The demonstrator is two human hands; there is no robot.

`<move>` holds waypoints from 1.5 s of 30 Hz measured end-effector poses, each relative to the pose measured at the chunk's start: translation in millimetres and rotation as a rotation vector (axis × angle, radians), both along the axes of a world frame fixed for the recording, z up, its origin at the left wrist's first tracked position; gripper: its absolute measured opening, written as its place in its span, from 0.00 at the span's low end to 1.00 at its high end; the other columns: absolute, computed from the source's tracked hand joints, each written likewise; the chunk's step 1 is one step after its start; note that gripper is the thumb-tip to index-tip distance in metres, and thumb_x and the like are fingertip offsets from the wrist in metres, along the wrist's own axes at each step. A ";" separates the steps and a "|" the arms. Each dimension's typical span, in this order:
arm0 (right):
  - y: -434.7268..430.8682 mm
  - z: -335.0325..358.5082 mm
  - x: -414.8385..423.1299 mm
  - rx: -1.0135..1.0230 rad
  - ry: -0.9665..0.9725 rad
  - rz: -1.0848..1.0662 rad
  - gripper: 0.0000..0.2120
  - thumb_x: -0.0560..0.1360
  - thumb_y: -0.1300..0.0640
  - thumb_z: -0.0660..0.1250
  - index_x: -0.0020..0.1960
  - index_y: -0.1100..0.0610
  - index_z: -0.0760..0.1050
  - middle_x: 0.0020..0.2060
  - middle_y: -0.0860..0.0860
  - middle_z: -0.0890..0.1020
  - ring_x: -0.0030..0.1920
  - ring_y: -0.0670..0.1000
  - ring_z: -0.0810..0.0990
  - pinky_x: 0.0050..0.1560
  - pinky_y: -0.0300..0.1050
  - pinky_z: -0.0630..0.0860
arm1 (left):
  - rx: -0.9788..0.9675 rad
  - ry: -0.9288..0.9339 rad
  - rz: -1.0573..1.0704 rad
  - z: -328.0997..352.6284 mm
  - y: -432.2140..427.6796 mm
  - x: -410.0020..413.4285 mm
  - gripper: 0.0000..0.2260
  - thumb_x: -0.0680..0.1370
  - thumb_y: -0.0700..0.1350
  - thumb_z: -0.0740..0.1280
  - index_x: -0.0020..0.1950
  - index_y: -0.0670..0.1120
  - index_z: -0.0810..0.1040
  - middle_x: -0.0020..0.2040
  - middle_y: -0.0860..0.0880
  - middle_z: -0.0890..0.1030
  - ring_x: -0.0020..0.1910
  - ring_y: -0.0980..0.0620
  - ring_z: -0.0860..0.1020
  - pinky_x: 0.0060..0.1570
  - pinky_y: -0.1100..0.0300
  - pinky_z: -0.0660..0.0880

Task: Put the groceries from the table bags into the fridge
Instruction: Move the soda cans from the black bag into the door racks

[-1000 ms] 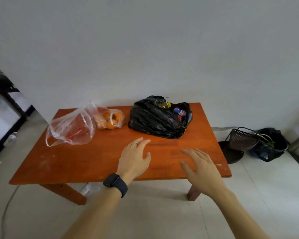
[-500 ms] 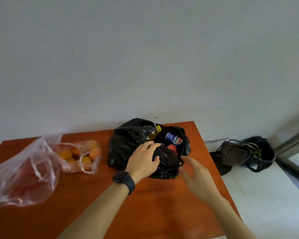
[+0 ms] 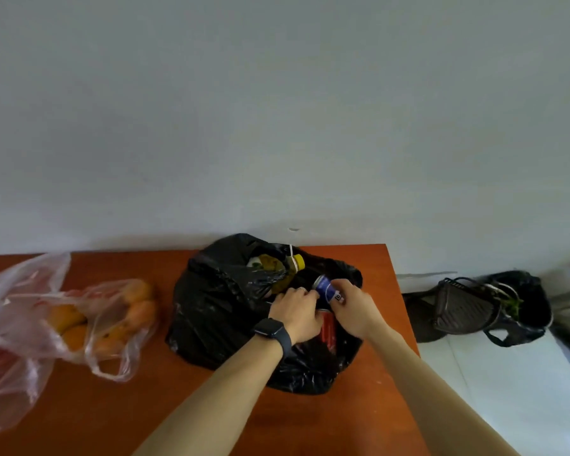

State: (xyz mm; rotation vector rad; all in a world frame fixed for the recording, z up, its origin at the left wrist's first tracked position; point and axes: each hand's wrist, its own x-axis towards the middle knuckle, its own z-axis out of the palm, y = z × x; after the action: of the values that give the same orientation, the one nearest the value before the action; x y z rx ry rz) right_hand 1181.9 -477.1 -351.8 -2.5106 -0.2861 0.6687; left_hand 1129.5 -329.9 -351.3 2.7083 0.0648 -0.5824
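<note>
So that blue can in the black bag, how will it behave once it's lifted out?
The blue can looks rigid, so the right hand gripping it probably won't dent it. Its smooth round wall may be slippery, and laid sideways on the table it would likely roll. The floppy black bag could cling and drag along.
</note>
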 end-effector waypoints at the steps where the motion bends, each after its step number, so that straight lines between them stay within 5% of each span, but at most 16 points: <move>1: -2.5 -7.8 9.9 -0.049 0.007 0.022 0.23 0.79 0.56 0.64 0.73 0.55 0.67 0.65 0.55 0.77 0.62 0.58 0.76 0.54 0.44 0.72 | 0.010 0.025 -0.004 -6.9 -3.8 5.4 0.20 0.81 0.55 0.60 0.70 0.49 0.73 0.65 0.46 0.77 0.66 0.43 0.73 0.62 0.46 0.72; 5: -12.4 -34.0 34.8 -0.209 0.059 0.103 0.31 0.75 0.51 0.68 0.75 0.55 0.63 0.67 0.57 0.72 0.67 0.61 0.70 0.66 0.54 0.70 | 0.070 0.117 0.019 -32.0 -13.5 21.7 0.25 0.78 0.64 0.59 0.66 0.48 0.76 0.67 0.45 0.76 0.73 0.44 0.65 0.73 0.43 0.59; 8: -17.8 -48.3 41.8 -0.244 0.068 0.129 0.36 0.72 0.53 0.70 0.76 0.53 0.59 0.68 0.55 0.69 0.68 0.61 0.67 0.65 0.56 0.72 | 0.156 0.249 0.010 -46.3 -16.9 25.4 0.38 0.72 0.75 0.58 0.69 0.48 0.73 0.74 0.43 0.68 0.78 0.43 0.55 0.76 0.38 0.45; 11: -23.0 -60.7 42.5 -0.227 0.079 0.093 0.41 0.71 0.52 0.70 0.78 0.53 0.54 0.71 0.54 0.66 0.69 0.60 0.67 0.63 0.57 0.73 | 0.182 0.297 0.018 -56.3 -17.1 24.4 0.42 0.68 0.78 0.59 0.71 0.49 0.71 0.76 0.42 0.65 0.78 0.42 0.55 0.76 0.38 0.42; 19: -35.7 -82.1 30.4 -0.107 0.034 0.050 0.44 0.72 0.56 0.71 0.80 0.56 0.49 0.70 0.55 0.68 0.68 0.59 0.67 0.64 0.55 0.72 | 0.208 0.310 0.043 -60.3 -25.8 31.1 0.49 0.64 0.82 0.58 0.71 0.48 0.72 0.76 0.43 0.65 0.77 0.44 0.56 0.75 0.38 0.46; 24: -41.7 -88.0 30.6 0.009 0.079 -0.020 0.43 0.72 0.58 0.73 0.80 0.55 0.53 0.70 0.55 0.69 0.67 0.56 0.70 0.63 0.48 0.72 | 0.109 0.300 0.127 -60.0 -27.0 26.9 0.40 0.65 0.77 0.64 0.67 0.51 0.75 0.75 0.46 0.66 0.77 0.44 0.55 0.75 0.37 0.46; 31: -57.6 -75.1 3.6 0.205 0.049 -0.078 0.44 0.70 0.57 0.77 0.79 0.52 0.58 0.68 0.49 0.72 0.65 0.46 0.73 0.52 0.29 0.69 | 0.009 0.136 0.131 -49.4 -22.1 2.4 0.39 0.62 0.73 0.71 0.67 0.54 0.73 0.74 0.52 0.67 0.77 0.48 0.56 0.76 0.42 0.49; 36: -66.2 -54.6 -27.4 0.350 0.033 -0.148 0.45 0.70 0.57 0.78 0.79 0.49 0.57 0.66 0.45 0.72 0.64 0.43 0.73 0.53 0.28 0.72 | -0.006 0.020 0.130 -34.7 -24.7 -18.0 0.40 0.64 0.68 0.75 0.68 0.48 0.70 0.73 0.51 0.70 0.78 0.51 0.57 0.77 0.47 0.51; 42: -76.8 -34.8 -60.9 0.443 0.104 -0.226 0.46 0.70 0.56 0.78 0.79 0.48 0.56 0.66 0.45 0.72 0.64 0.45 0.75 0.49 0.30 0.76 | -0.087 -0.129 0.236 -13.2 -28.6 -44.0 0.31 0.64 0.61 0.78 0.58 0.50 0.68 0.55 0.50 0.78 0.58 0.48 0.76 0.54 0.55 0.72; 45: -82.6 -24.0 -76.4 0.492 0.111 -0.269 0.45 0.70 0.56 0.79 0.79 0.49 0.57 0.66 0.45 0.73 0.64 0.46 0.76 0.54 0.36 0.78 | -0.182 -0.172 0.286 -2.7 -25.5 -48.3 0.32 0.64 0.60 0.78 0.60 0.52 0.67 0.56 0.52 0.77 0.55 0.49 0.78 0.47 0.56 0.75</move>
State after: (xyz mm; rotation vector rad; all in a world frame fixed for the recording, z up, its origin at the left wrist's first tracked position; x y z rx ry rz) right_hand 1105.5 -559.7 -375.8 -1.9874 -0.0572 0.5469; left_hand 1081.2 -355.4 -354.0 2.4992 0.3316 -0.2567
